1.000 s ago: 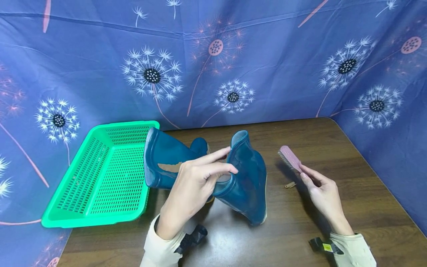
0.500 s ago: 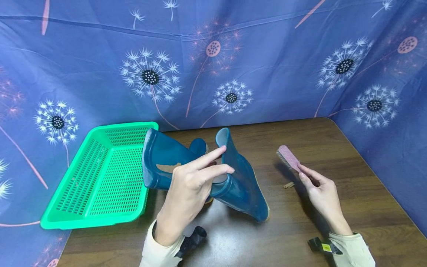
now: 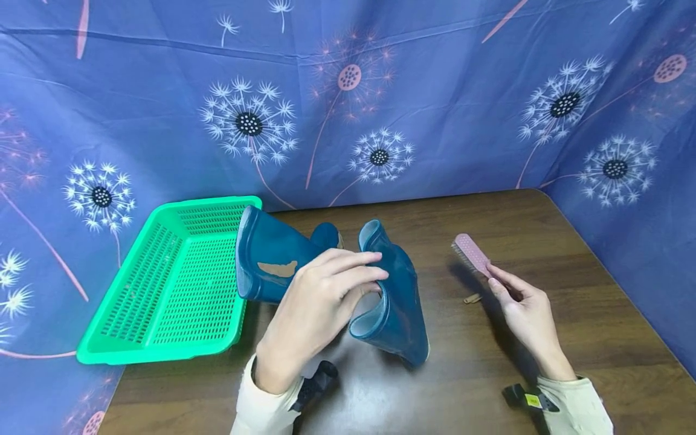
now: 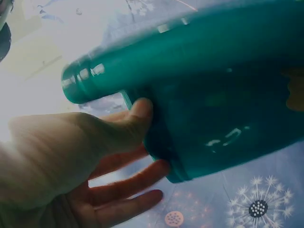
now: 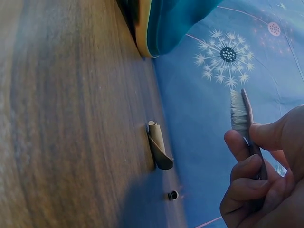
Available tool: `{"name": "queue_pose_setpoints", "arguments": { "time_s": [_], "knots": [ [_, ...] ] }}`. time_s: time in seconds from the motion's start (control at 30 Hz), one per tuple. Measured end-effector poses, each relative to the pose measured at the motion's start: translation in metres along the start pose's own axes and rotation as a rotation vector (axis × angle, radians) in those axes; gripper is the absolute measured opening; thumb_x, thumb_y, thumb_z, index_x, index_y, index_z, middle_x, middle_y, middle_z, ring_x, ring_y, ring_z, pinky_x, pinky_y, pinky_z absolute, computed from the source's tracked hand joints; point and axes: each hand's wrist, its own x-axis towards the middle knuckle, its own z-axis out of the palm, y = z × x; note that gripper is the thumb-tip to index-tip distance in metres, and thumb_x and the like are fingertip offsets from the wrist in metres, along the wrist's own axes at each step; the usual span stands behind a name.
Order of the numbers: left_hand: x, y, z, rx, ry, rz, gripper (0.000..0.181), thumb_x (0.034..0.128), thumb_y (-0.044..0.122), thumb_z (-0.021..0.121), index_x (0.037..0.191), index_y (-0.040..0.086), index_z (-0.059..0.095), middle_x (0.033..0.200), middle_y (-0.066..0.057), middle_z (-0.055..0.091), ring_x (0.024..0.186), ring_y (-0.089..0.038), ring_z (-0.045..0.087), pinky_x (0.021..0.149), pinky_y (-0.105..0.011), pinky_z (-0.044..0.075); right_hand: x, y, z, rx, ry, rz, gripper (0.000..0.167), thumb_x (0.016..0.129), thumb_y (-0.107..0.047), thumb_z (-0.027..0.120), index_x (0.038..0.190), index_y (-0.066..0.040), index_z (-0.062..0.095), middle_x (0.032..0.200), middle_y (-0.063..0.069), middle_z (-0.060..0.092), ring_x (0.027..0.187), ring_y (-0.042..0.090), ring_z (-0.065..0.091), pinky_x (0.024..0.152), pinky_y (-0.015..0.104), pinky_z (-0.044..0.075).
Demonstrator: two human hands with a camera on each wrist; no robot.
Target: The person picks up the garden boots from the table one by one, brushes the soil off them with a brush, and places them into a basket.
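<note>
A blue rubber boot [image 3: 399, 302] hangs tilted over the table in the head view, its opening turned toward my left hand [image 3: 323, 296]. That hand pinches the boot's top edge, thumb [image 4: 141, 111] on the outside in the left wrist view. A tan patch [image 4: 296, 90] shows on the boot there. My right hand [image 3: 530, 320] holds a pink brush [image 3: 472, 254] by its handle, pale bristles [image 5: 238, 111] facing the boot side. Brush and boot are apart. Behind my left hand is a second blue boot [image 3: 272, 238], with a ragged tan patch [image 3: 278, 269] near its top.
A green plastic basket [image 3: 163, 356] stands at the left, close to the second boot. On the brown table [image 3: 522, 229] lies a curled brown scrap [image 3: 472, 298], with a small dark curl [image 5: 173, 195] near it. A blue dandelion-print cloth [image 3: 446, 121] hangs behind.
The held boot's toe swung right, then back left as the boot turned in my left hand. Its opening faces my hand more now. My right hand and the brush have hardly moved.
</note>
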Motion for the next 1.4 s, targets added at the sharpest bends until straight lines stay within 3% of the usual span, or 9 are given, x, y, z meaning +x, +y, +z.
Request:
{"name": "queue_pose_setpoints", "arguments": {
  "time_s": [0.2, 0.4, 0.53, 0.73, 1.0, 1.13, 1.23, 1.33, 1.4],
  "knots": [
    [0.008, -0.004, 0.013, 0.134, 0.067, 0.107, 0.02, 0.0944, 0.024, 0.082, 0.114, 0.019, 0.084, 0.122, 0.003, 0.08, 0.116, -0.02, 0.068, 0.102, -0.032, 0.056, 0.001, 0.002, 0.0, 0.023, 0.009, 0.01, 0.031, 0.101, -0.01, 0.072, 0.132, -0.004, 0.075, 0.107, -0.046, 0.059, 0.095, -0.026, 0.058, 0.08, -0.001, 0.045],
    [0.021, 0.0, 0.025, 0.268, 0.056, 0.184, 0.015, 0.0981, 0.028, 0.078, 0.108, 0.017, 0.079, 0.104, 0.007, 0.079, 0.123, -0.022, 0.067, 0.125, -0.039, 0.042, 0.001, 0.005, 0.001, 0.03, 0.011, 0.017, 0.032, 0.102, -0.011, 0.072, 0.133, -0.006, 0.075, 0.106, -0.045, 0.06, 0.097, -0.026, 0.058, 0.08, -0.001, 0.045],
    [0.035, 0.003, 0.03, 0.286, 0.054, 0.221, 0.017, 0.0977, 0.033, 0.076, 0.109, 0.02, 0.08, 0.1, 0.009, 0.08, 0.121, -0.02, 0.069, 0.132, -0.042, 0.031, 0.001, 0.006, -0.002, 0.03, 0.024, 0.027, 0.031, 0.102, -0.012, 0.072, 0.133, -0.006, 0.075, 0.106, -0.044, 0.061, 0.097, -0.027, 0.058, 0.081, -0.001, 0.045],
    [0.048, 0.005, 0.039, 0.285, 0.105, 0.284, 0.019, 0.0983, 0.034, 0.075, 0.107, 0.019, 0.081, 0.097, 0.008, 0.08, 0.117, -0.018, 0.069, 0.131, -0.037, 0.032, 0.001, 0.004, -0.004, 0.074, 0.033, 0.026, 0.032, 0.103, -0.009, 0.07, 0.133, -0.002, 0.073, 0.106, -0.044, 0.062, 0.096, -0.025, 0.06, 0.081, -0.001, 0.047],
    [0.069, 0.011, 0.045, 0.282, 0.074, 0.297, 0.015, 0.1022, 0.03, 0.073, 0.107, 0.018, 0.081, 0.098, 0.008, 0.08, 0.106, -0.014, 0.071, 0.132, -0.033, 0.028, 0.002, 0.002, -0.009, 0.064, 0.056, 0.042, 0.031, 0.104, -0.01, 0.069, 0.133, -0.004, 0.074, 0.107, -0.04, 0.063, 0.096, -0.024, 0.061, 0.081, 0.0, 0.047],
    [0.075, 0.012, 0.046, 0.267, 0.074, 0.284, 0.017, 0.101, 0.03, 0.074, 0.109, 0.016, 0.08, 0.099, 0.006, 0.082, 0.1, -0.012, 0.074, 0.127, -0.032, 0.037, 0.002, 0.002, -0.01, 0.052, 0.06, 0.072, 0.032, 0.104, -0.012, 0.07, 0.135, -0.007, 0.074, 0.11, -0.036, 0.065, 0.094, -0.023, 0.061, 0.08, 0.001, 0.047],
    [0.077, 0.013, 0.047, 0.257, 0.073, 0.283, 0.018, 0.103, 0.029, 0.071, 0.112, 0.015, 0.08, 0.1, 0.006, 0.081, 0.096, -0.011, 0.073, 0.11, -0.024, 0.053, 0.003, 0.003, -0.011, 0.066, 0.067, 0.1, 0.033, 0.104, -0.013, 0.068, 0.137, -0.008, 0.073, 0.111, -0.033, 0.066, 0.094, -0.022, 0.062, 0.08, 0.001, 0.048],
    [0.081, 0.015, 0.048, 0.255, 0.066, 0.287, 0.019, 0.1054, 0.029, 0.068, 0.114, 0.015, 0.079, 0.102, 0.007, 0.081, 0.093, -0.011, 0.071, 0.089, -0.021, 0.058, 0.004, 0.004, -0.012, 0.076, 0.086, 0.129, 0.033, 0.105, -0.014, 0.068, 0.138, -0.009, 0.073, 0.112, -0.032, 0.068, 0.094, -0.022, 0.062, 0.08, 0.001, 0.048],
    [0.083, 0.016, 0.048, 0.245, 0.06, 0.277, 0.02, 0.1053, 0.029, 0.068, 0.115, 0.016, 0.079, 0.102, 0.007, 0.081, 0.092, -0.011, 0.071, 0.082, -0.02, 0.059, 0.004, 0.004, -0.013, 0.082, 0.095, 0.139, 0.034, 0.105, -0.014, 0.068, 0.138, -0.009, 0.073, 0.116, -0.029, 0.069, 0.097, -0.022, 0.062, 0.082, 0.001, 0.048]
  ]
}}
